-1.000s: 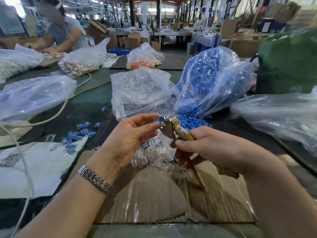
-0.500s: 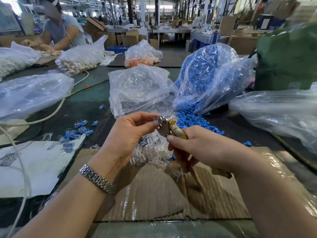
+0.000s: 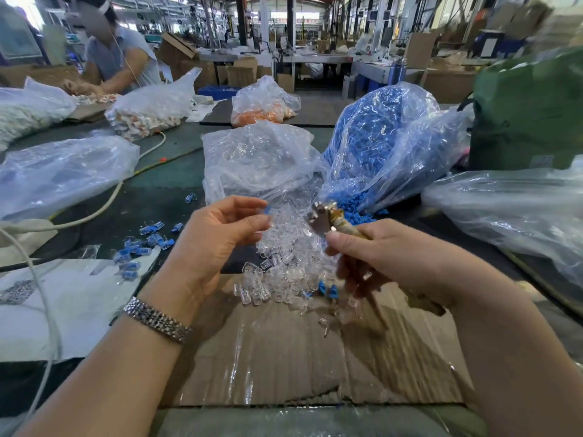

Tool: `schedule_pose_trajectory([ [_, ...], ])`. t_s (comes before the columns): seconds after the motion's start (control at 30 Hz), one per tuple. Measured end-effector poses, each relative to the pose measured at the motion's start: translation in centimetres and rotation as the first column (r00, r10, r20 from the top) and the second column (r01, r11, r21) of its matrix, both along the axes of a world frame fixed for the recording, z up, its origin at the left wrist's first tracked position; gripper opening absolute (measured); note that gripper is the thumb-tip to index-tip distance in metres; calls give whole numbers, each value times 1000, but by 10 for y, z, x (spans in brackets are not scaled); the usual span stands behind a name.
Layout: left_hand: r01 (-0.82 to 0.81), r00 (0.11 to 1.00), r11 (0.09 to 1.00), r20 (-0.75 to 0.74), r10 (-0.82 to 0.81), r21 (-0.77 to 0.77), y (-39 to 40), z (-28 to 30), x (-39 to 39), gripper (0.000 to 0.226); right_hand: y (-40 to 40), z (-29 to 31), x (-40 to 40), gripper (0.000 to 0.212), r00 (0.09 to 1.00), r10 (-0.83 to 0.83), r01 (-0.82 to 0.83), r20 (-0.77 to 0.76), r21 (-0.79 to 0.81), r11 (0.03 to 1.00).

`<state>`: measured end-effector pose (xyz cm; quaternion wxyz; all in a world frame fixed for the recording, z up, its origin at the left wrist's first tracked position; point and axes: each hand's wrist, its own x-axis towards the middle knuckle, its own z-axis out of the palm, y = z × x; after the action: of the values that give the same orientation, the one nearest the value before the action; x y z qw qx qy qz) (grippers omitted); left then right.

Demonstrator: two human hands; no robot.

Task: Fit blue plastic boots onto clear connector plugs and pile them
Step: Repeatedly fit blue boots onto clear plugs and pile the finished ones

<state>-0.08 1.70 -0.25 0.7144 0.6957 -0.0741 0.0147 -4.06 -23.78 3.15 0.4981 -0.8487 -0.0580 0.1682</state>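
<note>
Drawn apart from the crimping tool [image 3: 328, 217] gripped by the right hand [image 3: 391, 257], the left hand [image 3: 217, 238] pinches a blue-booted plug [image 3: 266, 210] at its fingertips, at nine o'clock of the tool.

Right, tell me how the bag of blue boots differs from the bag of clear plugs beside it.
The bag of blue boots is packed with blue pieces; the bag of clear plugs holds colourless ones. The blue bag stands taller and fuller, while the clear one sits lower and crumpled. The blue bag lies to the right, the clear one to its left. Both are transparent plastic, open towards the person, and spill contents onto the table.
</note>
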Motion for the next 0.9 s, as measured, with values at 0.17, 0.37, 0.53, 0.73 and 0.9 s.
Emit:
schedule_pose_trajectory([
  [0.17, -498, 847, 597, 207, 489, 629, 44, 3, 13, 17, -16, -9, 11, 40, 943, -124, 280, 308, -535, 797],
  [0.37, -239, 966, 574, 129, 226, 783, 37, 13, 4, 31, -7, -21, 15, 49, 954, -147, 298, 263, -752, 588],
  [0.53, 79, 994, 523, -27, -107, 849, 24, 17, -7, 37, -2, -19, 13, 59, 950, -137, 307, 281, -754, 581],
  [0.73, 38, 990, 450, 26, -136, 892, 14, 7, -3, 24, 4, -6, 2, 24, 951, 63, 117, 301, -545, 830],
  [0.9, -57, 988, 454, 117, -104, 889, 6, -3, -1, 20, 16, -14, 0, 18, 942, 237, -37, 238, -627, 778],
])
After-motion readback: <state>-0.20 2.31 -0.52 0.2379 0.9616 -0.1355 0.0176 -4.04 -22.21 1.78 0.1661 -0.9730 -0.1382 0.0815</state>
